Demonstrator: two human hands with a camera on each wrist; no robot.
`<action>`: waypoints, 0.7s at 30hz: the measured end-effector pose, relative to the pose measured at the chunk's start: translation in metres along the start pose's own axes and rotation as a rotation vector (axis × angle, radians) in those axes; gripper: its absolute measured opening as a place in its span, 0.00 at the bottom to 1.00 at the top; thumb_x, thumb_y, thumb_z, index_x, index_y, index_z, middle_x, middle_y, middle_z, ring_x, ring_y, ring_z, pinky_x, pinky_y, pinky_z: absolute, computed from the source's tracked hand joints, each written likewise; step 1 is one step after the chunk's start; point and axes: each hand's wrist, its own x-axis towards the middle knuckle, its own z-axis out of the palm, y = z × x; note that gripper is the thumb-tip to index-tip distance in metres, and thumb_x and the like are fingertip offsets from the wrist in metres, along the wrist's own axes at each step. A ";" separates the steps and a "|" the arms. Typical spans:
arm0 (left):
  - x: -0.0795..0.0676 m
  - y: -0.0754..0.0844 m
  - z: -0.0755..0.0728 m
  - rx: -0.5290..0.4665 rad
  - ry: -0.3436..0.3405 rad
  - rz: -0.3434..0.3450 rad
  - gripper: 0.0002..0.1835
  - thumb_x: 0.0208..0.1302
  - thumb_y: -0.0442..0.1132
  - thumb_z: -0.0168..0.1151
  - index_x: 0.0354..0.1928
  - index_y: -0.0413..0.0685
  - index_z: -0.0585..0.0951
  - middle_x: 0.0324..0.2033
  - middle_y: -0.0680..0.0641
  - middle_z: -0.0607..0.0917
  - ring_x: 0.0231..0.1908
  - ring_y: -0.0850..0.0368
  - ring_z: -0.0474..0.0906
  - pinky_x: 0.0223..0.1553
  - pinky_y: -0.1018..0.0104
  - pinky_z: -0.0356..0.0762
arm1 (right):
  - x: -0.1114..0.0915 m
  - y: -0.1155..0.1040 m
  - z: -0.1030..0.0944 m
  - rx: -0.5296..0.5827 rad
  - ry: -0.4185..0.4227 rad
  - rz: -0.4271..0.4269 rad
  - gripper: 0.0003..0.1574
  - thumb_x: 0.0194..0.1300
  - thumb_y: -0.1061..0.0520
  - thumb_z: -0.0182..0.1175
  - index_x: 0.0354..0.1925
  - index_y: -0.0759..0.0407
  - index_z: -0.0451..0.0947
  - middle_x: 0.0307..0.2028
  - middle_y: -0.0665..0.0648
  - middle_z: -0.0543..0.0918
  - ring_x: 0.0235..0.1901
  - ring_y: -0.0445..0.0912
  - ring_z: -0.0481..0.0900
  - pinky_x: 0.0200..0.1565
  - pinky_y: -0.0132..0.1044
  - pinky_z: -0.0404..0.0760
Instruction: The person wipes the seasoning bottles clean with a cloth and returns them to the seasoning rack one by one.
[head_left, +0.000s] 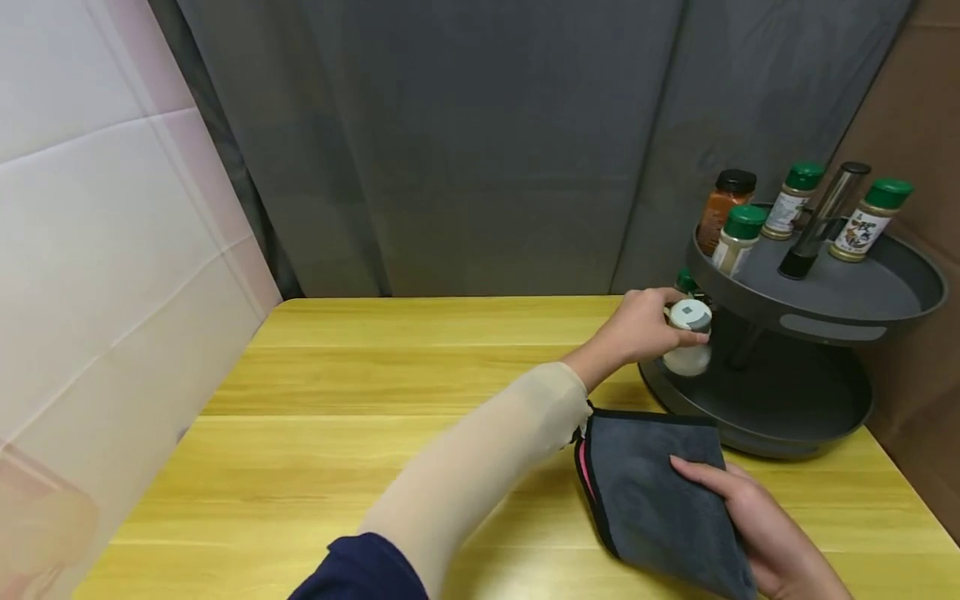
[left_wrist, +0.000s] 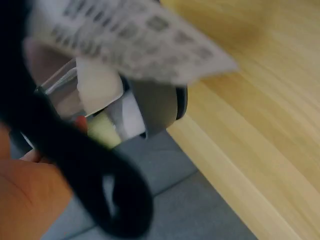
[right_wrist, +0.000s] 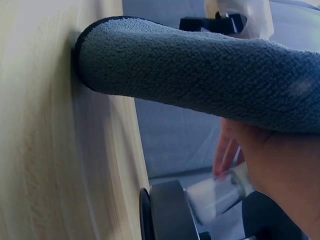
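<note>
My left hand (head_left: pixel 647 323) reaches to the right and holds a clear shaker jar (head_left: pixel 686 361) with a white and grey lid, fingers and thumb on either side of its top. The jar is at the left side of the lower tier of a dark grey two-tier round rack (head_left: pixel 772 437). In the right wrist view, the jar (right_wrist: pixel 204 200) shows pale contents. My right hand (head_left: pixel 768 525) grips a folded grey cloth (head_left: pixel 652 492) with black edging, thumb on top and fingers mostly hidden beneath. The cloth is in front of the rack.
On the upper tier stand an orange-brown spice jar (head_left: pixel 720 217) with a black lid and several green-capped ones, around a central post (head_left: pixel 821 225). Another green cap (head_left: pixel 686 281) shows behind the held jar. A grey curtain (head_left: pixel 480 150) hangs behind the wooden table (head_left: pixel 300 433).
</note>
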 end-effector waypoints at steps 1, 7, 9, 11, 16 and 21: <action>0.001 0.001 0.003 0.031 -0.011 0.004 0.32 0.65 0.54 0.76 0.67 0.52 0.81 0.52 0.55 0.88 0.42 0.67 0.83 0.37 0.80 0.77 | 0.000 0.000 0.000 0.004 -0.006 -0.002 0.23 0.89 0.45 0.40 0.73 0.49 0.57 0.61 0.49 0.83 0.60 0.45 0.86 0.62 0.44 0.85; 0.004 0.006 0.017 0.134 -0.084 0.005 0.26 0.66 0.57 0.74 0.60 0.54 0.84 0.45 0.58 0.89 0.37 0.68 0.82 0.34 0.80 0.76 | 0.000 0.000 0.002 -0.015 0.026 -0.003 0.33 0.88 0.44 0.42 0.79 0.54 0.47 0.61 0.48 0.82 0.60 0.45 0.86 0.63 0.43 0.85; 0.004 0.006 0.020 0.153 -0.099 0.007 0.24 0.67 0.58 0.74 0.58 0.54 0.85 0.44 0.58 0.88 0.36 0.69 0.82 0.34 0.80 0.76 | -0.001 0.000 0.003 -0.019 0.034 0.003 0.34 0.88 0.44 0.42 0.79 0.55 0.45 0.61 0.48 0.82 0.59 0.45 0.86 0.63 0.43 0.85; 0.004 0.006 0.022 0.167 -0.102 0.010 0.24 0.67 0.57 0.74 0.57 0.53 0.85 0.43 0.58 0.88 0.36 0.69 0.82 0.34 0.79 0.76 | -0.001 -0.001 0.004 -0.027 0.039 0.008 0.33 0.88 0.44 0.42 0.78 0.55 0.46 0.60 0.48 0.82 0.59 0.45 0.86 0.63 0.43 0.85; 0.003 0.001 0.029 0.181 -0.108 0.001 0.24 0.67 0.57 0.74 0.57 0.51 0.85 0.42 0.57 0.88 0.35 0.68 0.81 0.34 0.79 0.76 | 0.000 0.000 0.009 -0.076 0.081 0.012 0.40 0.87 0.43 0.44 0.81 0.58 0.40 0.61 0.49 0.80 0.58 0.44 0.87 0.61 0.43 0.85; 0.003 0.000 0.030 0.209 -0.109 0.007 0.23 0.72 0.57 0.68 0.59 0.51 0.85 0.44 0.55 0.89 0.37 0.65 0.83 0.36 0.76 0.77 | 0.003 -0.001 0.014 -0.100 0.100 0.001 0.45 0.87 0.42 0.46 0.82 0.59 0.36 0.61 0.49 0.78 0.57 0.43 0.87 0.60 0.42 0.86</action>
